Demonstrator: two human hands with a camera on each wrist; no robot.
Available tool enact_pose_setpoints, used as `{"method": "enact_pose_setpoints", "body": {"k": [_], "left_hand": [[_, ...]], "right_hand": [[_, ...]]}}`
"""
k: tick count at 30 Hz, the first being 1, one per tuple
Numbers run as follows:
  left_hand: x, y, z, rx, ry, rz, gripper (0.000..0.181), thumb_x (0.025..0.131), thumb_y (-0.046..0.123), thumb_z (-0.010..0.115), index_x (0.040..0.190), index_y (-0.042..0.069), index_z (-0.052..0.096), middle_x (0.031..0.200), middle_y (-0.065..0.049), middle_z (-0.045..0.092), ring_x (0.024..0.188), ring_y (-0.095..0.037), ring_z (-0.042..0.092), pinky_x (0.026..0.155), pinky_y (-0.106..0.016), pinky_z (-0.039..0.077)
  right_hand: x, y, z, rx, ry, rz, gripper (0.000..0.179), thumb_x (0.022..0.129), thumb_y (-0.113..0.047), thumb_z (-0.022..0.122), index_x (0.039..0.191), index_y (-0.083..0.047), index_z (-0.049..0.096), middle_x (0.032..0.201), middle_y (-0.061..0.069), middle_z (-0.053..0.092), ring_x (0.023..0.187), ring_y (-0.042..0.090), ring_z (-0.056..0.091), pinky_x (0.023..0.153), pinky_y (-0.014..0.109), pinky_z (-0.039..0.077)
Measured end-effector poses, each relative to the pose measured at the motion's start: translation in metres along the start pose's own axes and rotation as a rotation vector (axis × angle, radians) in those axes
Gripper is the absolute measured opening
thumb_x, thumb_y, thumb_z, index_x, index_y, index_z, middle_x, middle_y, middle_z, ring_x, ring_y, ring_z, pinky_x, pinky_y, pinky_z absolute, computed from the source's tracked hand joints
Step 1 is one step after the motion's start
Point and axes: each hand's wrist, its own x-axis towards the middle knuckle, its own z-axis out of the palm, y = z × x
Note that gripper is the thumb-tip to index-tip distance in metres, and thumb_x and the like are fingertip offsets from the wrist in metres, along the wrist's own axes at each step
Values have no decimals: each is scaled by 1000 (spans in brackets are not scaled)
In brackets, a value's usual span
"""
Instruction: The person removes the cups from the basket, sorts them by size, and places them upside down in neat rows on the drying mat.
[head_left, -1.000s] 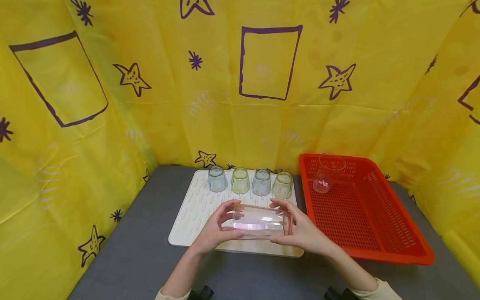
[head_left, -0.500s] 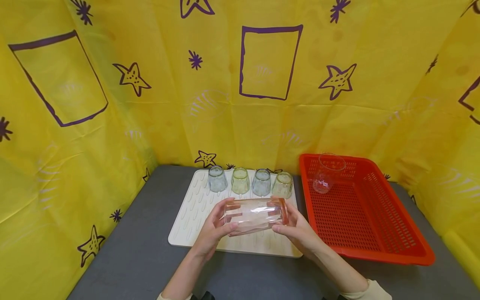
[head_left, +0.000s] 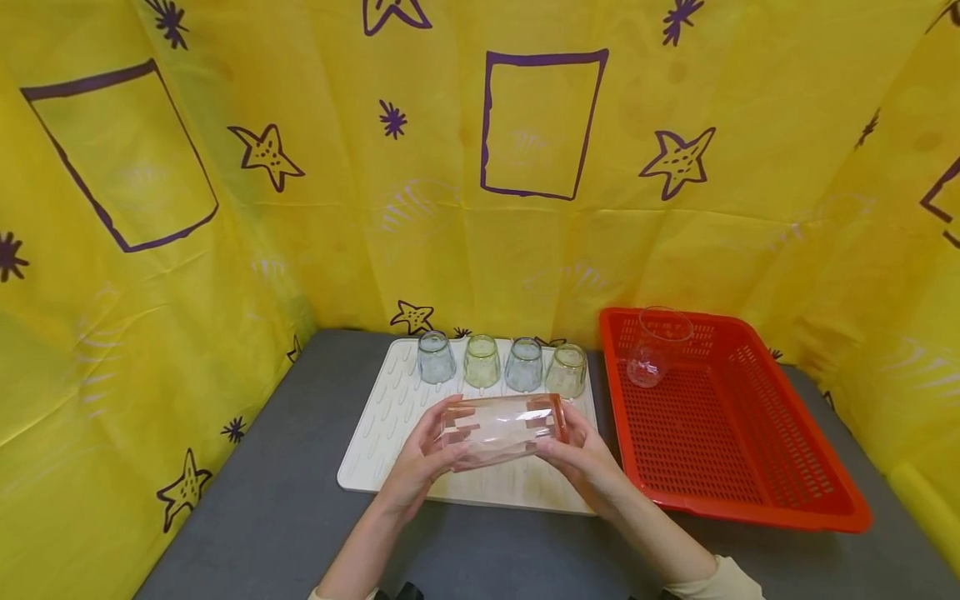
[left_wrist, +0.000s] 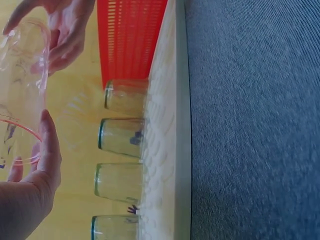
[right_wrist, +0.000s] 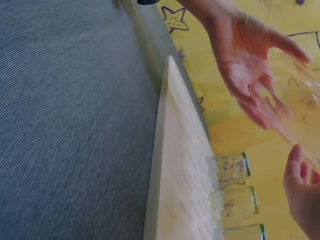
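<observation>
A clear, pink-tinted drinking glass point(head_left: 501, 430) is held sideways in the air over the white ridged drying mat point(head_left: 378, 450). My left hand point(head_left: 420, 457) grips its left end, thumb in front and fingers behind. At the other end, by the pinker rim or base, my right hand point(head_left: 588, 458) holds it the same way. The left wrist view shows the left fingers curved round the glass point(left_wrist: 22, 95). Behind it, several small tumblers, blue-tinted point(head_left: 436, 358) and green-tinted point(head_left: 482, 363), stand in a row along the mat's far edge, seemingly upside down.
To the right of the mat sits a red perforated plastic basket point(head_left: 817, 467). A tall clear glass with a wide mouth point(head_left: 651, 350) stands in its far left corner. Grey cloth point(head_left: 247, 517) covers the table, and a yellow patterned curtain point(head_left: 337, 233) encloses the back and sides.
Both hands have carried the pink-tinted glass a little to the left and slightly away from me, tilting its right end up. The tumblers, mat and basket stay where they were.
</observation>
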Motion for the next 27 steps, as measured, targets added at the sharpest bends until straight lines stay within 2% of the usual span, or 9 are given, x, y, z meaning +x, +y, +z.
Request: {"method": "enact_pose_setpoints", "body": {"k": [2, 5, 8, 11, 14, 17, 21, 27], "left_hand": [[-1, 0, -3, 33, 47, -12, 71, 88, 10, 67, 148, 8, 31, 141, -15, 43, 123, -29, 51, 91, -38, 50], [-5, 1, -12, 129, 139, -11, 68, 88, 9, 67, 148, 10, 34, 144, -14, 43, 128, -32, 46, 97, -35, 45], [-9, 2, -26, 279, 221, 26, 69, 87, 9, 70, 147, 10, 36, 147, -14, 41, 134, -36, 39, 106, -43, 38], [-12, 2, -44, 449, 287, 54, 77, 83, 12, 76, 147, 8, 33, 149, -15, 37, 139, -35, 32, 111, -52, 27], [-16, 1, -61, 643, 389, 2, 87, 79, 21, 82, 148, 7, 31, 150, -17, 34, 140, -35, 28, 112, -55, 22], [-21, 1, -74, 787, 493, -94, 92, 77, 26, 84, 148, 5, 30, 149, -21, 32, 139, -38, 28, 111, -56, 24], [-27, 1, -85, 833, 557, -195, 97, 76, 27, 83, 149, 0, 25, 149, -29, 25, 138, -45, 23, 108, -60, 24], [-33, 1, -92, 823, 543, -245, 102, 76, 27, 83, 149, -4, 20, 149, -33, 20, 137, -48, 21, 107, -61, 24]], "right_hand": [[4, 1, 3, 0, 18, -4, 74, 89, -4, 65, 151, -1, 23, 136, 18, 47, 115, 24, 55, 96, 36, 48], [12, 2, 11, -47, 98, 7, 78, 88, -5, 67, 152, -3, 22, 145, 20, 41, 121, 27, 52, 98, 39, 46], [23, 1, 19, -177, 202, 7, 78, 85, -9, 71, 150, -2, 29, 145, 19, 42, 123, 29, 50, 100, 40, 45], [37, 0, 28, -334, 265, -14, 77, 80, -14, 78, 146, -5, 39, 135, 15, 52, 121, 29, 49, 99, 44, 46], [52, 0, 40, -451, 280, -48, 76, 76, -20, 83, 142, -8, 46, 130, 11, 56, 121, 28, 48, 95, 47, 47], [68, 3, 52, -552, 277, -85, 75, 72, -25, 86, 137, -11, 52, 127, 5, 58, 120, 25, 50, 94, 47, 46], [89, 9, 68, -674, 257, -136, 75, 69, -31, 87, 134, -12, 55, 123, 4, 59, 113, 22, 54, 90, 45, 48], [113, 21, 84, -808, 194, -196, 70, 69, -33, 86, 128, -8, 59, 121, 7, 58, 111, 23, 54, 90, 42, 48]]}}
